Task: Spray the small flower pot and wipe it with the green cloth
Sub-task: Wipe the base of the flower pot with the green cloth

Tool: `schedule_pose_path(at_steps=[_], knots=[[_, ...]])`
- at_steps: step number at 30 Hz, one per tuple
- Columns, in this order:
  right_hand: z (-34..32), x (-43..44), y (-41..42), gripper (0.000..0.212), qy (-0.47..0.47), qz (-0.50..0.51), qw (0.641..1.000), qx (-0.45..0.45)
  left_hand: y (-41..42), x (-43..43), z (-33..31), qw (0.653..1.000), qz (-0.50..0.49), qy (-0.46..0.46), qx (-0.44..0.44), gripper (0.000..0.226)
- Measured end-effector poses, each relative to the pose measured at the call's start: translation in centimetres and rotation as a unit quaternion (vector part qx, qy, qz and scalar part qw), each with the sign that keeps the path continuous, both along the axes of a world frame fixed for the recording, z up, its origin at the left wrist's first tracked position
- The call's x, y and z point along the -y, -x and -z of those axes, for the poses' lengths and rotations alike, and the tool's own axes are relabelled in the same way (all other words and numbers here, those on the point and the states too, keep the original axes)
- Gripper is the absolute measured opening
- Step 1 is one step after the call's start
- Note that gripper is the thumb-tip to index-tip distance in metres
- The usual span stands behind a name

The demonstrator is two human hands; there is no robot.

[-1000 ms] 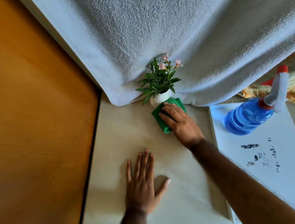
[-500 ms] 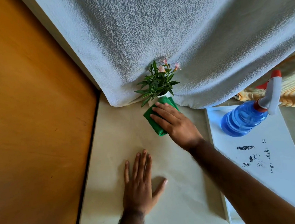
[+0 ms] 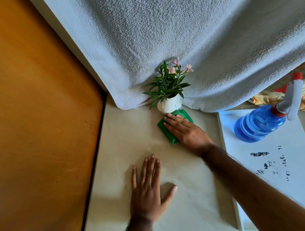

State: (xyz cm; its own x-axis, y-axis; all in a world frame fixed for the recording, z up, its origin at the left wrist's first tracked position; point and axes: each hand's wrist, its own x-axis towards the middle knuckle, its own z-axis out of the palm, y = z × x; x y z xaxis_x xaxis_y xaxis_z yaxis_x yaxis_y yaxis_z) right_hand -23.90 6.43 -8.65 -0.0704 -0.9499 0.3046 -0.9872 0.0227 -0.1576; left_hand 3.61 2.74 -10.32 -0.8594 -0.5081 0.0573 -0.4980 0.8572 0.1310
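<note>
Grey towel hangs over the back of the cream surface. White board lies right; blue sprayer stands on it. Left hand lies flat, fingers spread, holding nothing. Right hand presses flat on the cloth, fingertips at the pot's base. Pot stands upright against the towel, cloth touching its near side

Dark printed marks on the white board are unreadable.
</note>
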Motion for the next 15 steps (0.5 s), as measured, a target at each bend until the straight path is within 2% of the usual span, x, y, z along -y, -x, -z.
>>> schedule_pose_path(at_steps=[4,9,15], knots=[[-1.5,-0.3,-1.3,0.042,0.027,-0.018,0.999,0.019,-0.2,0.0,0.1,1.000,-0.002,-0.001,-0.002,0.093],[-4.8,2.1,-0.7,0.038,0.091,-0.054,0.994,-0.030,0.0,0.0,0.1,1.000,-0.004,-0.004,0.001,0.094],[-2.0,2.8,2.1,0.041,0.049,-0.107,0.989,-0.091,-0.1,0.0,0.2,1.000,-0.005,0.008,0.000,0.095]])
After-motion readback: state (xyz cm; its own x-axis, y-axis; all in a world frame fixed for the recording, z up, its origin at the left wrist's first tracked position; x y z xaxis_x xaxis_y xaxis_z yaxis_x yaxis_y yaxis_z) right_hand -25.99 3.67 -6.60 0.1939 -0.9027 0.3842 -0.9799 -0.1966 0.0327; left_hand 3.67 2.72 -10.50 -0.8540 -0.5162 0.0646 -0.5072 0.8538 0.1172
